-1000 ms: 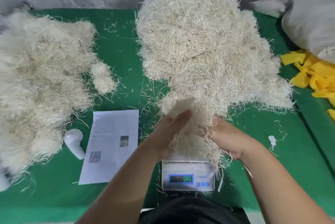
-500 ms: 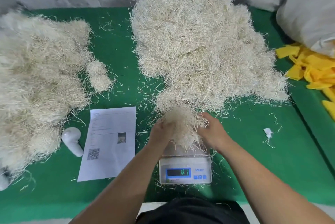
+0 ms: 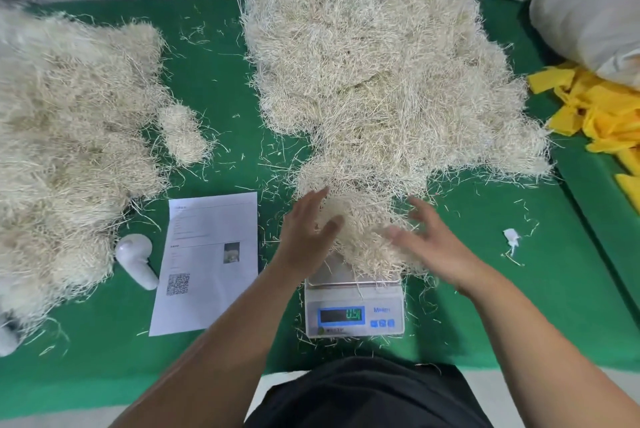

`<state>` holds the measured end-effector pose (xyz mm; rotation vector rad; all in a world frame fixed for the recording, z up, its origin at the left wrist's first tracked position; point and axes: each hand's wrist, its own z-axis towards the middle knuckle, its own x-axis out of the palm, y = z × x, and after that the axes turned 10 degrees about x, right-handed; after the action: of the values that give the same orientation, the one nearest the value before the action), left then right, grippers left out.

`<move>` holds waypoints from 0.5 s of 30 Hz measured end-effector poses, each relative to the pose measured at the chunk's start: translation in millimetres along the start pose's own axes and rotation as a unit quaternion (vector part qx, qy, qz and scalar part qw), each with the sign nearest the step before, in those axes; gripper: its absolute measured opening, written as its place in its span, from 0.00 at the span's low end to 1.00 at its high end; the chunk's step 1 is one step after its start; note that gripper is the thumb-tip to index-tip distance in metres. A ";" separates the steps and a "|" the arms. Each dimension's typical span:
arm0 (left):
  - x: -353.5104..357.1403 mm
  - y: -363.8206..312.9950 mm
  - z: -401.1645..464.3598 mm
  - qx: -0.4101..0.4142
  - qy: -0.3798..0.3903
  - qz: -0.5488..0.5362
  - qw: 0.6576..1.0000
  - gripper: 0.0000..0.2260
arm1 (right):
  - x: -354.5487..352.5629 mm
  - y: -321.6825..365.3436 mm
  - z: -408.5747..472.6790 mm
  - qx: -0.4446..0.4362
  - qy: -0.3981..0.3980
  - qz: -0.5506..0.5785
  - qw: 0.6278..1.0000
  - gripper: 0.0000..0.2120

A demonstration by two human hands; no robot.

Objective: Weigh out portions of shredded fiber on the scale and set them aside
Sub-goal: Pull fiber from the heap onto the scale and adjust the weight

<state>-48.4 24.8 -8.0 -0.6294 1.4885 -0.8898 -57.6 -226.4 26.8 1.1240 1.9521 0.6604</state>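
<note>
Both hands are spread wide with straight fingers and grip nothing: the left hand (image 3: 306,227) lies flat against the left flank of the fiber portion (image 3: 363,237), and the right hand (image 3: 420,240) hovers at its right flank, blurred, so contact there cannot be told. That portion sits heaped on the steel pan of the digital scale (image 3: 354,306), which stands at the middle of the near edge of the green worktop (image 3: 221,88); its lit display shows digits too blurred to read. The portion's far side merges into the large fiber heap (image 3: 381,64), which runs from mid-worktop to the far edge. A second fiber heap (image 3: 69,137) fills the left side up to the left edge, with one small separate tuft (image 3: 181,135) just beside it. Bare green felt, strewn with stray strands, lies between the two heaps and to the right of the scale, where a small white scrap (image 3: 510,239) rests. One printed sheet (image 3: 207,261) lies left of the scale, one white plastic object (image 3: 136,263) just beside it. Yellow fabric pieces (image 3: 595,109) pile at the right edge, under a grey sack (image 3: 588,2) in the far right corner.
</note>
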 end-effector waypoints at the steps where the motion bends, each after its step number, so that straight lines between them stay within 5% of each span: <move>1: 6.4 -1.1 3.1 0.019 0.046 0.040 0.998 0.31 | 9.3 -2.3 0.7 -0.003 0.023 -0.062 0.998 0.46; 3: 15.8 0.5 7.0 0.041 0.144 0.092 0.984 0.31 | 32.2 -6.2 7.6 0.002 0.018 -0.126 0.992 0.41; 5: 17.3 6.1 8.8 0.038 0.181 0.088 0.979 0.29 | 51.7 -2.3 16.3 0.019 -0.036 -0.073 0.996 0.31; 8: 5.7 8.6 3.1 0.004 0.077 0.051 0.996 0.26 | 58.5 6.3 25.5 0.003 -0.082 0.000 0.997 0.27; 15: -18.7 21.7 -5.0 0.025 -0.048 0.121 0.991 0.30 | 6.5 7.9 2.3 -0.031 -0.137 0.032 0.990 0.39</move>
<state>-48.5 52.8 -15.4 -0.4373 1.4165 -0.6984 -54.0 -216.8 29.0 1.1762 1.6582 0.5626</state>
